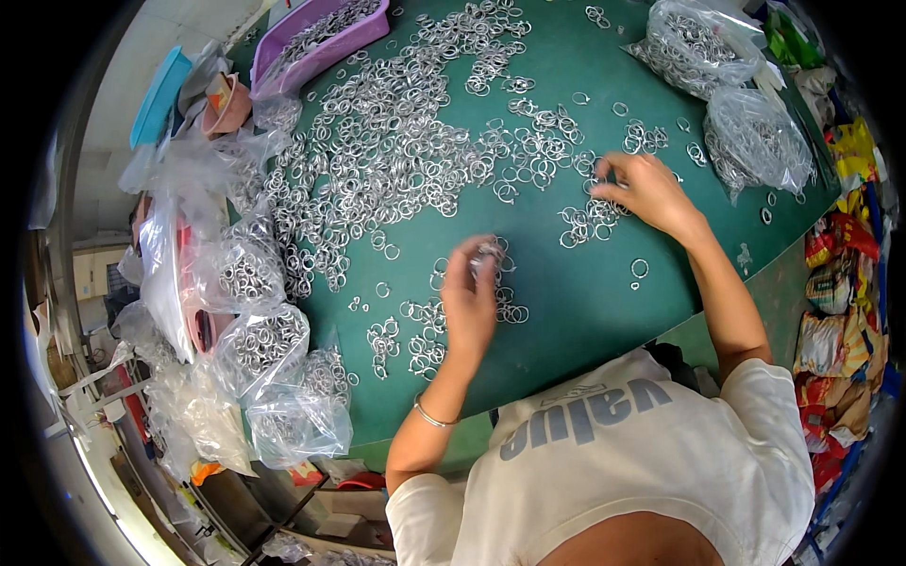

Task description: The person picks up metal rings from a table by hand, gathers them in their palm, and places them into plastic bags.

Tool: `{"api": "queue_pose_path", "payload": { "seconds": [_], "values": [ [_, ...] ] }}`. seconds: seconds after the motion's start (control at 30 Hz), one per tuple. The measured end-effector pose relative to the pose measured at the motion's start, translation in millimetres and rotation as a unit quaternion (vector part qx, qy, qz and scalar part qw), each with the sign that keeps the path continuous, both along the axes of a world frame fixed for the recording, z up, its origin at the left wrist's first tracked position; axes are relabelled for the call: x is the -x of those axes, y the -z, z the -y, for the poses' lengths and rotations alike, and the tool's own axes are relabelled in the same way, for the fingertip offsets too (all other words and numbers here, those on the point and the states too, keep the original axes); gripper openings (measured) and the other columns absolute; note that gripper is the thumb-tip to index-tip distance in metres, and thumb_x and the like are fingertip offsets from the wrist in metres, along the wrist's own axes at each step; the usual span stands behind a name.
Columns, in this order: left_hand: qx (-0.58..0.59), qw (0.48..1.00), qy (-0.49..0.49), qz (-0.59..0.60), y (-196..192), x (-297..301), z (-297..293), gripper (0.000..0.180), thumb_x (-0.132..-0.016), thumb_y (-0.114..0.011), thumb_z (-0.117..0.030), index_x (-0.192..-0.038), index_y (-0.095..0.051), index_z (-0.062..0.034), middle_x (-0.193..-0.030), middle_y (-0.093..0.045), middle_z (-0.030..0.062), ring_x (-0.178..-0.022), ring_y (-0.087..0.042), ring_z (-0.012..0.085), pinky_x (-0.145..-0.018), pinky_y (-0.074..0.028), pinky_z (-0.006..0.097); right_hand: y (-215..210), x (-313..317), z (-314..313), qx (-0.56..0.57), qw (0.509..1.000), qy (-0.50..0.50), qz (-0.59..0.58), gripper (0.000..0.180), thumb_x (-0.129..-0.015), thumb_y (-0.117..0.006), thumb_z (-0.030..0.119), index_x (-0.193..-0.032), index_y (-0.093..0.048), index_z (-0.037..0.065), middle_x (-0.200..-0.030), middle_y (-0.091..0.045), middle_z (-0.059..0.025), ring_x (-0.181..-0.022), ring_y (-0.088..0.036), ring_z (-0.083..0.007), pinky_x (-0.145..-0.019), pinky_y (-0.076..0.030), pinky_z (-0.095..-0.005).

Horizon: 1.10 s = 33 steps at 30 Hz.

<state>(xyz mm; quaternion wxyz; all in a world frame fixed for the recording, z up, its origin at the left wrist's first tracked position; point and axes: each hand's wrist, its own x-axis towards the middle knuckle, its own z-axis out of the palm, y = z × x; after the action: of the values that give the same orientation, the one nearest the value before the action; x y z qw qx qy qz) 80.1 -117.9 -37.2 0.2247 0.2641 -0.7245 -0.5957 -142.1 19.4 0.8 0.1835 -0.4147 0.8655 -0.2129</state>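
A green table (566, 292) is strewn with several small silver metal rings (396, 151). My left hand (469, 297), with a thin bangle at the wrist, is raised just above the table near its front edge, and its fingers are closed on a small bunch of rings (488, 251). My right hand (646, 189) reaches further out to the right, its fingertips pressing on loose rings at the edge of a small cluster (585, 222). More small clusters of rings (425, 344) lie beside my left hand.
Clear plastic bags of rings (269, 340) are stacked along the table's left edge, and two more bags (755, 141) sit at the far right. A purple tray (326, 38) with rings stands at the far left. Colourful packets (835, 283) lie off the right edge.
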Motion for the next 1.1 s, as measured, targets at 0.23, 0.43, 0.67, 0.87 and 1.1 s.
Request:
{"api": "queue_pose_path", "payload": {
  "seconds": [0.23,0.43,0.67,0.87,1.1],
  "values": [
    [-0.268,0.953,0.138,-0.019,-16.1,33.2,-10.8,0.038,-0.085,-0.046,0.006,-0.122,-0.043,-0.0011,-0.115,-0.051,0.0123,-0.099,-0.056,0.0197,-0.074,-0.050,0.028,28.3,-2.8,47.7,0.042,0.985,-0.072,-0.150,0.028,-0.075,-0.065,0.031,-0.088,-0.057,0.007,-0.065,-0.060,-0.0138,-0.064,-0.059,-0.0340,-0.053,-0.043,-0.0435],
    [-0.005,0.946,0.306,0.109,-44.1,45.5,-2.9,0.042,-0.077,-0.056,0.004,-0.119,-0.048,-0.0005,-0.122,-0.047,0.0150,-0.109,-0.049,0.0238,-0.086,-0.043,0.032,13.1,5.8,-7.2,0.005,0.981,-0.193,-0.001,0.016,-0.072,-0.067,0.022,-0.078,-0.060,0.008,-0.063,-0.059,-0.0111,-0.063,-0.058,-0.0306,-0.056,-0.042,-0.0422],
    [0.404,0.903,0.097,0.108,-1.5,81.3,10.5,0.045,-0.076,-0.064,-0.012,-0.114,-0.049,0.0044,-0.124,-0.041,0.0254,-0.115,-0.040,0.0407,-0.097,-0.033,0.044,2.0,15.0,22.4,0.115,0.991,-0.075,-0.002,0.027,-0.072,-0.067,0.026,-0.092,-0.062,0.009,-0.069,-0.061,-0.0121,-0.064,-0.059,-0.0289,-0.057,-0.043,-0.0403],
    [0.413,0.864,0.268,0.108,-3.8,54.9,-30.8,0.039,-0.075,-0.062,-0.008,-0.112,-0.052,0.0018,-0.130,-0.039,0.0199,-0.122,-0.035,0.0386,-0.101,-0.030,0.046,30.6,14.1,58.7,0.098,0.973,-0.165,-0.131,0.015,-0.076,-0.062,0.021,-0.083,-0.060,0.008,-0.068,-0.061,-0.0109,-0.065,-0.059,-0.0306,-0.055,-0.044,-0.0409],
    [0.416,0.852,0.288,0.133,-11.6,13.2,-18.8,0.043,-0.073,-0.061,-0.004,-0.115,-0.051,-0.0035,-0.128,-0.042,0.0151,-0.121,-0.036,0.0374,-0.099,-0.032,0.046,22.6,37.8,17.2,0.065,0.992,-0.045,-0.097,0.020,-0.076,-0.063,0.026,-0.083,-0.059,0.007,-0.062,-0.059,-0.0130,-0.063,-0.059,-0.0325,-0.057,-0.045,-0.0422]
  ]
}}
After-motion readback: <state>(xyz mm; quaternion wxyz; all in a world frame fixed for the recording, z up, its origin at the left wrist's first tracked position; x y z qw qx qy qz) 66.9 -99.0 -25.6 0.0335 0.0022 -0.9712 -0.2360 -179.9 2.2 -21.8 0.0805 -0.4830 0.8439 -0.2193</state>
